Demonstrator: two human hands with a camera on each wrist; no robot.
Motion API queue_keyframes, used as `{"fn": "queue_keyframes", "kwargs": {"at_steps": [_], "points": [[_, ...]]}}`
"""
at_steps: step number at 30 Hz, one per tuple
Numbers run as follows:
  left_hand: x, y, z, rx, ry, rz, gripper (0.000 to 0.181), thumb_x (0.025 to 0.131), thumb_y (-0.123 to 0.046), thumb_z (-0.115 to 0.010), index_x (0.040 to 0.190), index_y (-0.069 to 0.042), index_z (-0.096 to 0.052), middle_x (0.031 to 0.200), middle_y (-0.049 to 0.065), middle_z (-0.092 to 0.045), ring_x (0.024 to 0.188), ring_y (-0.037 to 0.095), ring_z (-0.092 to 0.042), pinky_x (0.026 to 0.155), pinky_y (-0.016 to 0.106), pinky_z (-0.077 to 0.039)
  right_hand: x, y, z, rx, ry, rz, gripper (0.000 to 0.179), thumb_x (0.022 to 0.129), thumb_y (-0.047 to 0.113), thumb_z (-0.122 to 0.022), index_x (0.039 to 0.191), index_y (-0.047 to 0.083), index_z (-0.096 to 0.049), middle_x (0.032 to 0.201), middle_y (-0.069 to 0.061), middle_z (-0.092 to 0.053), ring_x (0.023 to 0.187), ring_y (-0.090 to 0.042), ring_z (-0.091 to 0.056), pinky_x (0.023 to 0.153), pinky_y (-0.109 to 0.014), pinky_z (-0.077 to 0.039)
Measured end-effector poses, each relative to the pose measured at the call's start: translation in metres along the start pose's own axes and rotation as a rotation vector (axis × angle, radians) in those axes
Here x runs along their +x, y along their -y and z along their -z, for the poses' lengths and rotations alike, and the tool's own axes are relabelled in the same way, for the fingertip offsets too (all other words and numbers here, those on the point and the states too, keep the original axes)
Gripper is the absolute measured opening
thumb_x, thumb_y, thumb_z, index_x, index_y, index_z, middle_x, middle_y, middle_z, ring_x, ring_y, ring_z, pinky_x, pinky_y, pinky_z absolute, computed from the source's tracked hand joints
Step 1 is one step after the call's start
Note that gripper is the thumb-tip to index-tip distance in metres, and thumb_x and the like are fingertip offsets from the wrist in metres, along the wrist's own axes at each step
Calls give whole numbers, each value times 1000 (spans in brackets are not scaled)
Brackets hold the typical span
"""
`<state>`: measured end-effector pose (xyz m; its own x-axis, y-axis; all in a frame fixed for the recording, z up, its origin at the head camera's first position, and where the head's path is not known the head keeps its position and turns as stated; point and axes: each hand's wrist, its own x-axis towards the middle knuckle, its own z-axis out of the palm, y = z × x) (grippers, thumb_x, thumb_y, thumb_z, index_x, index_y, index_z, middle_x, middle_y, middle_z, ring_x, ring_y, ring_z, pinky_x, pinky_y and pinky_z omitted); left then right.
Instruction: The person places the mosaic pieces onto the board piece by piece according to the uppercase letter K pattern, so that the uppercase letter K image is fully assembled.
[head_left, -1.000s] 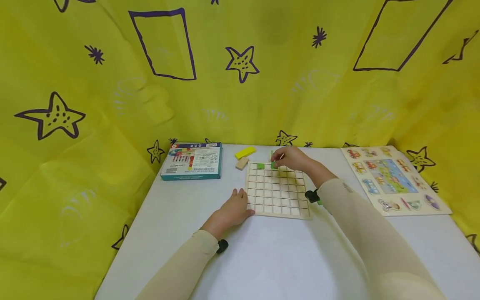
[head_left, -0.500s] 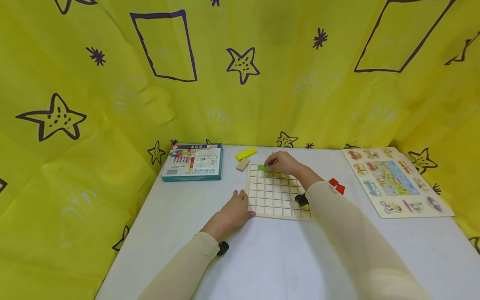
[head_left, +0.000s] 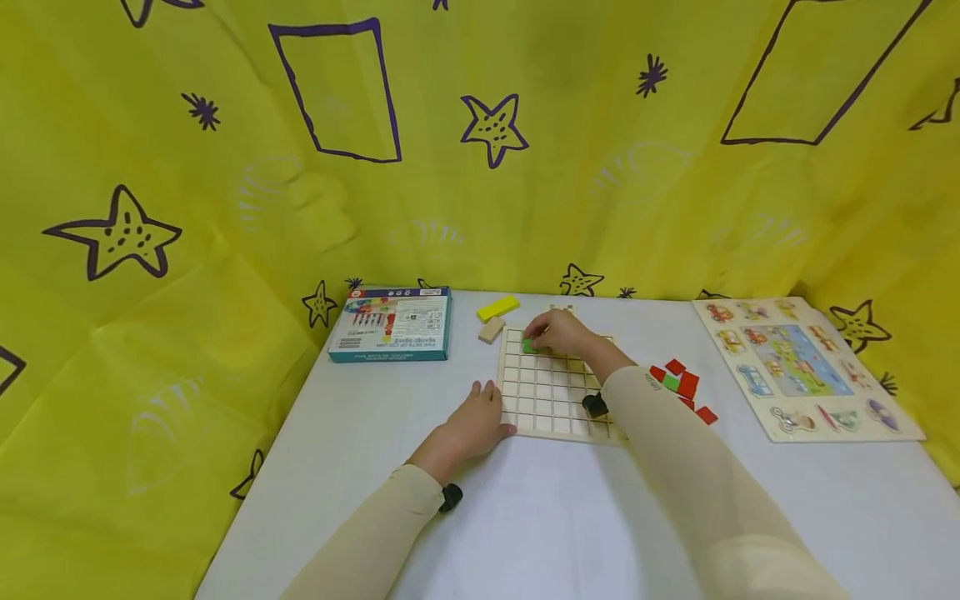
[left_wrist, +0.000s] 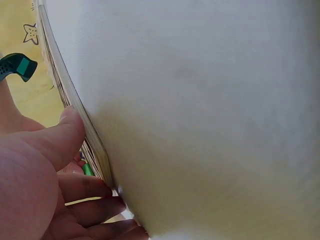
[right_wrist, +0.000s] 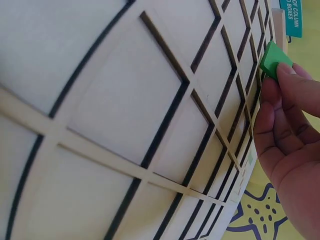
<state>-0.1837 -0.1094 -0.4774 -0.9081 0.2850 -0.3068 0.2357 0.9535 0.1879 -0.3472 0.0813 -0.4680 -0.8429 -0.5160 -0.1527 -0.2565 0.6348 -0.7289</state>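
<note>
A pale wooden grid board (head_left: 555, 436) with square cells lies on the white table. At its near left corner, my left hand (head_left: 474, 423) rests with the thumb along the near edge and the fingers along the left side. My right hand (head_left: 564, 333) is over the board's far left part, where thumb and fingertips pinch a green square tile (head_left: 529, 346). In the right wrist view the green tile (right_wrist: 273, 59) is tilted at the board's far side. The right hand and forearm hide part of the far and right cells.
Several red tiles (head_left: 687, 384) and a green tile (head_left: 671, 382) lie right of the board. Behind its left corner are a yellow block (head_left: 498, 308) and a wooden block (head_left: 491, 331). A box (head_left: 390, 327) stands left; a picture puzzle board (head_left: 757, 406) lies right.
My right hand has moved left along the board's far edge, uncovering the red tiles at the right. My left hand has stayed at the corner. The view has shifted slightly.
</note>
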Motion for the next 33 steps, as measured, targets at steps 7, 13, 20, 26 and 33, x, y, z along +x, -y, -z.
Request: {"fn": "queue_keyframes", "kwargs": {"at_steps": [7,13,20,26,33], "points": [[2,-2,-2,12,10,8,79,101,-47,-56,152,8,-33,160,23,-30,148,40,-25,117,41,-32,1,-2,-3,2,11,-13,15,97,7,-67,110,5,-75,108,-8,-72,100,-24,-64,85,-37,-54],[1,-2,-1,17,12,11,79,101,-48,-55,152,8,-33,160,23,-29,148,40,-25,117,41,-32,2,0,-6,-27,11,-5,14,96,4,-67,107,4,-76,107,-8,-73,102,-25,-64,88,-38,-54],[3,-2,0,9,15,16,80,101,-48,-56,153,8,-32,161,22,-28,149,40,-23,117,42,-31,5,3,-5,-89,10,-13,13,96,4,-67,106,5,-76,106,-8,-73,99,-22,-63,86,-36,-53],[5,-3,2,0,6,19,79,101,-47,-57,153,8,-33,161,22,-29,149,40,-23,117,42,-32,2,8,-3,-115,-16,0,12,95,2,-68,103,4,-77,106,-10,-73,101,-25,-64,88,-39,-53],[0,-3,-2,-46,7,36,78,100,-45,-60,153,7,-34,161,21,-30,149,39,-23,115,43,-34,-3,5,-9,-96,-7,1,17,98,5,-66,112,5,-76,115,-10,-71,110,-26,-62,94,-39,-52]]}}
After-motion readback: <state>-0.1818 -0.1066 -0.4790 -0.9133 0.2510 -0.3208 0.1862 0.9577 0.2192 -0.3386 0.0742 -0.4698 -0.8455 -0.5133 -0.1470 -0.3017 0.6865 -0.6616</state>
